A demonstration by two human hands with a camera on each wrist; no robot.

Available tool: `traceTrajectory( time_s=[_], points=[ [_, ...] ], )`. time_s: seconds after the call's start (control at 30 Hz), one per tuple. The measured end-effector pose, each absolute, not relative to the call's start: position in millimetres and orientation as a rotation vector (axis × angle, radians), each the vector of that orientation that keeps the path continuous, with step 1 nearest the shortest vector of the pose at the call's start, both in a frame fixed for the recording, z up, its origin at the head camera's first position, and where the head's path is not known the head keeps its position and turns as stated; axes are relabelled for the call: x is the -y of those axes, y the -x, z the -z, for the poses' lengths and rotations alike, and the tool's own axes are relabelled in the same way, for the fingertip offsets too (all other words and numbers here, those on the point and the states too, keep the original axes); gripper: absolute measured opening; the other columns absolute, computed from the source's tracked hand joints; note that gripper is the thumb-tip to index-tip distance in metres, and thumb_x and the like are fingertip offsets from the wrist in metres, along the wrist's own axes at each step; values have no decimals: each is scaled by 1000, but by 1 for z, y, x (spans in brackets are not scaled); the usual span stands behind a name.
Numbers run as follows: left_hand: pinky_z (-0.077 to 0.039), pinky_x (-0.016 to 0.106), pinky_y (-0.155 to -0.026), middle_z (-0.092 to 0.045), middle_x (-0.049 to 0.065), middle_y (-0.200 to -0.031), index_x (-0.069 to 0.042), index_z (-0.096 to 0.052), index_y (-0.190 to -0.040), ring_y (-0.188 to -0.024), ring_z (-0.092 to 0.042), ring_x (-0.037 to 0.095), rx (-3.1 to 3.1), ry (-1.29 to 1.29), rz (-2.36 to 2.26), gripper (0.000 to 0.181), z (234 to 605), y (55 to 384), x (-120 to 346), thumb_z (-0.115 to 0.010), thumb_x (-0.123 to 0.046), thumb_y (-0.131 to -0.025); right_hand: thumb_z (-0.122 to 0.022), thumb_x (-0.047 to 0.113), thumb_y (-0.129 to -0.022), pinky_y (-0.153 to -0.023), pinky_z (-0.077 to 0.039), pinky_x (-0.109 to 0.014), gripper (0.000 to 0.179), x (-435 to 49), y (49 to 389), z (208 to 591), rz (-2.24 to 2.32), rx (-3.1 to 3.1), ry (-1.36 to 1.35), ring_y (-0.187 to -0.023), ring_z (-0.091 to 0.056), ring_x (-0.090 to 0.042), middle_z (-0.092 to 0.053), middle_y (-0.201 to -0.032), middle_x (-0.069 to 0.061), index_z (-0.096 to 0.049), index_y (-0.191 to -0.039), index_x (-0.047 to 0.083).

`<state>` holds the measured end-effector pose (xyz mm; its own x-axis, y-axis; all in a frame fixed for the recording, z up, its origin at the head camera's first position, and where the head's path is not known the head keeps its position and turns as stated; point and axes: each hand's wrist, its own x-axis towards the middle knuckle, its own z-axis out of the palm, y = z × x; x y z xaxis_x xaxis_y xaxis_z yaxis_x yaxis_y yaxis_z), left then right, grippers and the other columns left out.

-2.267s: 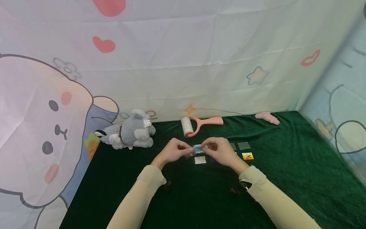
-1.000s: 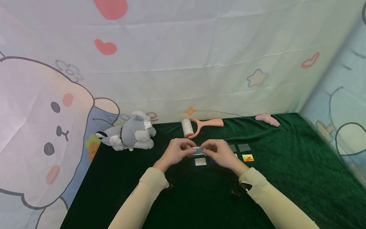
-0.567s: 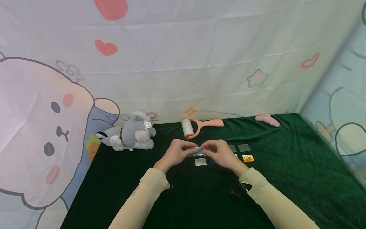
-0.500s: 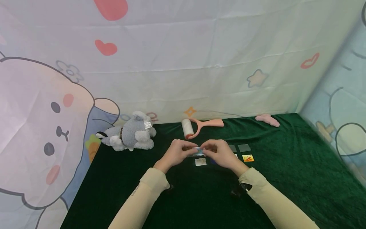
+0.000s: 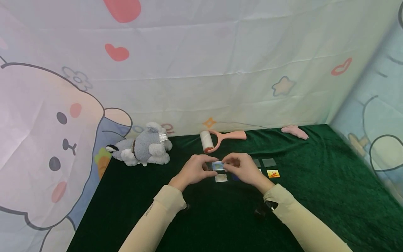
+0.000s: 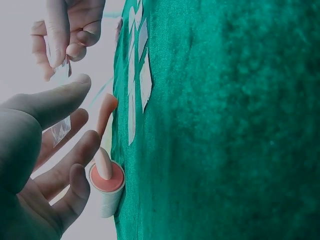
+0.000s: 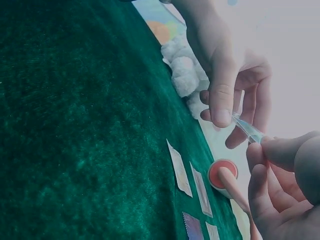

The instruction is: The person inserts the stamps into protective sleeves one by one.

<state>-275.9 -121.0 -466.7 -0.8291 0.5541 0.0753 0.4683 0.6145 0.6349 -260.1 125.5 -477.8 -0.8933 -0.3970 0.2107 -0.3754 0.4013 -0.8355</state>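
My right hand point(image 5: 244, 168) pinches a small blue stamp in a clear sleeve point(image 5: 218, 166) between thumb and fingertips, above the green cloth. The sleeve point(image 7: 248, 131) shows edge-on in the right wrist view. My left hand point(image 5: 196, 169) is at its other end. In the left wrist view the left thumb and fingers point(image 6: 55, 112) are spread apart around the sleeve point(image 6: 61, 131); whether they touch it is hard to tell. A pale stamp point(image 5: 221, 178) lies just below the hands. A dark blue stamp point(image 7: 192, 227) with a toothed edge lies beside it.
On the right lie a yellow-orange stamp point(image 5: 273, 173) and a grey translucent sleeve point(image 5: 269, 162). Behind the hands sits a lint roller point(image 5: 226, 136) with a pink handle. A grey plush toy point(image 5: 145, 145) lies at back left, a pink fuzzy item point(image 5: 294, 131) at back right.
The left thumb and index finger have moved apart from their earlier pinch at the sleeve's left end. The stamp's blue face now shows more. The right hand keeps its pinch.
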Motion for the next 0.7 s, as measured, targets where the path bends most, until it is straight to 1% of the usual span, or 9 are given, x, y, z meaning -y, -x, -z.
traceTrajectory(
  time_s=[0.27, 0.43, 0.7],
  points=[
    [-57, 28, -65, -73, -1, -117, -16, -68, -141, -79, -66, 11, -2693, -889, -1033, 50, 467, 275, 120, -83, -24, -94, -70, 11, -102, -80, -60, -36, 13, -124, 258, 475, 1583, -2587, 695, -88, -72, -16, -75, -105, -4, -75, -114, 12],
    [-57, 28, -64, -73, -1, -119, -17, -68, -141, -78, -66, 11, -2696, -876, -1060, 49, 469, 276, 120, -82, -24, -94, -65, 9, -104, -78, -60, -32, 15, -124, 258, 474, 1624, -2550, 697, -87, -73, -17, -75, -107, -6, -75, -116, 9],
    [-57, 28, -67, -72, -1, -125, -17, -68, -141, -84, -66, 12, -2689, -910, -1071, 49, 469, 275, 122, -82, -24, -95, -67, 7, -103, -79, -59, -32, 15, -124, 261, 476, 1660, -2512, 652, -90, -73, -19, -74, -106, -8, -71, -117, 8]
  ],
)
